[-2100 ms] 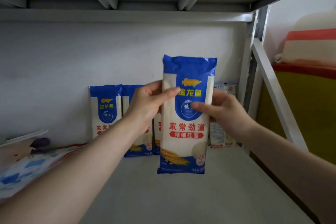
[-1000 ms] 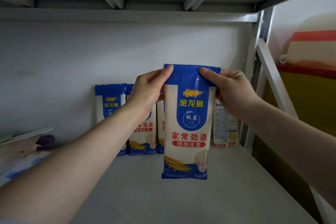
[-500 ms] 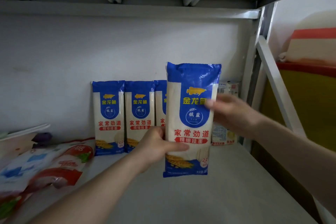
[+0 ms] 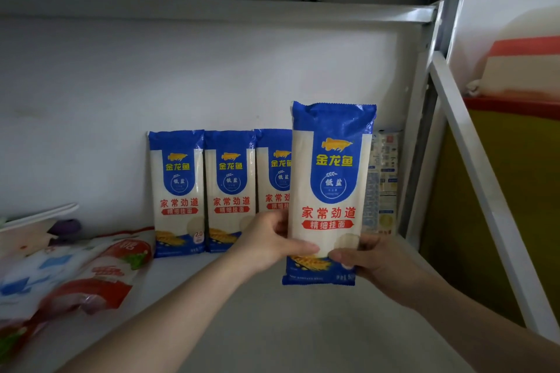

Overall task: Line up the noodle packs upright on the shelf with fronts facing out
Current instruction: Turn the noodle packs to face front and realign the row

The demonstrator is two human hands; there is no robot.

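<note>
We're reading the held noodle pack [image 4: 328, 191] front-on: yellow 金龙鱼 under a gold fish logo, 低盐 in a white ring, red 家常劲道, and 精细挂面 on a red banner below that. At 9 o'clock from it, the three packs [image 4: 230, 191] standing against the back wall are showing the same wording, the leftmost also showing "2.0" near its bottom, the rightmost half covered. At 3 o'clock we're seeing a back-facing pack [image 4: 383, 182] with print too small to read. The red bag [image 4: 100, 278] at 8 o'clock is too blurred.
</note>
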